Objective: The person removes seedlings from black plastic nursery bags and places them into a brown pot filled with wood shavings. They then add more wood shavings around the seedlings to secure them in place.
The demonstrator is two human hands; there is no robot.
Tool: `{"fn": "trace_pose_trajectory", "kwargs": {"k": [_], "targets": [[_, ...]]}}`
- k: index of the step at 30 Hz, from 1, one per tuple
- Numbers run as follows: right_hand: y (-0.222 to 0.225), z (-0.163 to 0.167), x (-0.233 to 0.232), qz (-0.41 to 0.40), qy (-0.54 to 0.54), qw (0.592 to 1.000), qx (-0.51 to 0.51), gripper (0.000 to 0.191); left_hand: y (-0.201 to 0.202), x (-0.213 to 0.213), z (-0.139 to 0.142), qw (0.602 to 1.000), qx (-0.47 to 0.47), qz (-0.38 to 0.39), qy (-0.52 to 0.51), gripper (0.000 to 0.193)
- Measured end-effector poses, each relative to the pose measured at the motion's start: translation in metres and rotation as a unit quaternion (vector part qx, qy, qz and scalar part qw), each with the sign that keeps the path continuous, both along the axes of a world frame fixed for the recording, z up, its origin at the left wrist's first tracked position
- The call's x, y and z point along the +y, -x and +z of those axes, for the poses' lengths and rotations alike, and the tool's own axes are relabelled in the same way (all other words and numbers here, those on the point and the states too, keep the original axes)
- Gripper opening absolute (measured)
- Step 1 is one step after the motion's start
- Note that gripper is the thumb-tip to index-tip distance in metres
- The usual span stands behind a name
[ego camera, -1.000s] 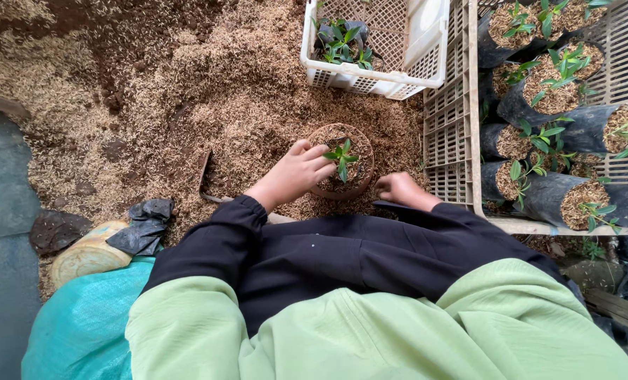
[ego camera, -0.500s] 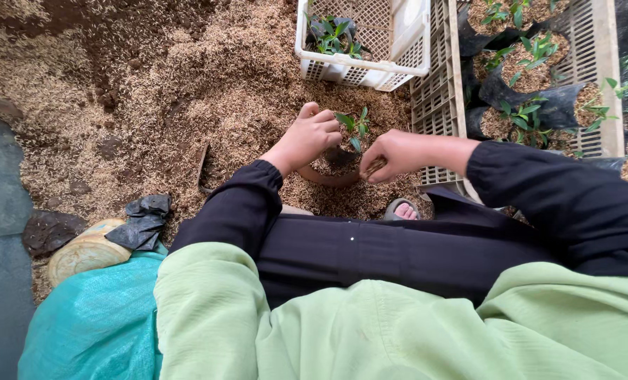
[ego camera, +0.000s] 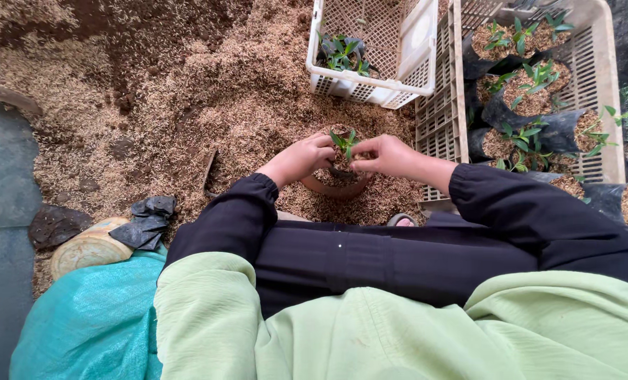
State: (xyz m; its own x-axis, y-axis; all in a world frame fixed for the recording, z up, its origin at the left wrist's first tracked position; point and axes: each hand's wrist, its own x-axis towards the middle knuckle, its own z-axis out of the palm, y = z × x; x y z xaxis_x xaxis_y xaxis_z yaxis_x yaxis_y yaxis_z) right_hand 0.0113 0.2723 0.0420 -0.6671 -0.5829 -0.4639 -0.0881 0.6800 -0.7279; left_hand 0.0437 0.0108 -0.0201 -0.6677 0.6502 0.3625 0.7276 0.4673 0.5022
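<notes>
A small green seedling (ego camera: 344, 141) stands in a round brown pot (ego camera: 335, 186) filled with husk mix, on the husk-covered ground in front of me. My left hand (ego camera: 305, 155) rests on the pot's left side with fingers curled against the filling beside the stem. My right hand (ego camera: 383, 155) presses in from the right, fingertips pinched close to the seedling's base. Both hands touch the filling around the plant; whether they grip the stem itself I cannot tell. Black sleeves cover both arms.
A white lattice crate (ego camera: 412, 49) with a few seedlings (ego camera: 342, 53) stands beyond the pot. A beige crate (ego camera: 606, 84) on the right holds several black bags with seedlings (ego camera: 528, 134). Empty black bags (ego camera: 148, 222), a stone (ego camera: 89, 246) and a teal sack (ego camera: 89, 317) lie at the left.
My right hand has come in from the right onto the pot beside the seedling. My left hand stayed at the pot. The view shifted slightly.
</notes>
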Motion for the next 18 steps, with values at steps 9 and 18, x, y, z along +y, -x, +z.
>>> {"fn": "trace_pose_trajectory", "kwargs": {"k": [9,18], "targets": [[-0.016,0.004,-0.014,0.047,0.078,0.980,0.176,0.030,0.006,0.004,0.001,0.999,0.047,0.005,0.005,0.010],[-0.029,0.000,-0.003,0.064,0.167,0.910,0.374,0.023,0.010,0.012,0.007,0.996,0.082,0.013,0.026,0.013]]}}
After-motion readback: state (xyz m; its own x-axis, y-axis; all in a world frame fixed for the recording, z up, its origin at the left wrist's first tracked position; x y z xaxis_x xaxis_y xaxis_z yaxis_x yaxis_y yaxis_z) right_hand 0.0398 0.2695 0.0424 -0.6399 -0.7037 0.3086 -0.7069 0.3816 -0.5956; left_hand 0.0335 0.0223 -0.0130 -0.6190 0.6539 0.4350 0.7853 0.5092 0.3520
